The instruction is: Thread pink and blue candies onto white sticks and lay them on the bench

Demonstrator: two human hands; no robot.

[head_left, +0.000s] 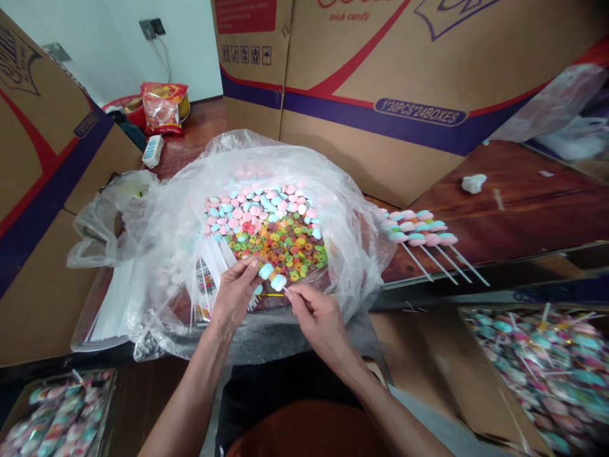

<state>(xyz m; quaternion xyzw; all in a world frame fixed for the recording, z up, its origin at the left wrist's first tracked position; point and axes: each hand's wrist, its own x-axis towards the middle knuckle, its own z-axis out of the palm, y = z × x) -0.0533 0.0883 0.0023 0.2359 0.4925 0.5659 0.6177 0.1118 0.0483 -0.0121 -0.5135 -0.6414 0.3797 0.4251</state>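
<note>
White sticks [216, 257] lie on the plastic sheet [166, 203]. Left hand [233, 289]: thumb and index close together at the skewered candy's [273, 277] upper end; can't tell if they grip it. Candy sits between both hands, near the ring candies [290, 244]. Right hand [316, 311]: thumb and index pinch its stick [285, 290]. More candy skewers [419, 227] at right, on table [533, 203].

1. A small candy workshop is indicated.
2. The far carton [342, 143] is printed "stick candy" and "1*30PCS*24BOXES".
3. Loose candies [236, 214] and rings [297, 247] are heaped centrally beside white sticks [217, 255].
4. Candy skewers [417, 238] are laid in a row on the table [537, 206] at the right.
5. Boxes [483, 395] at near left and near right are filled with candy sticks [552, 374].
</note>
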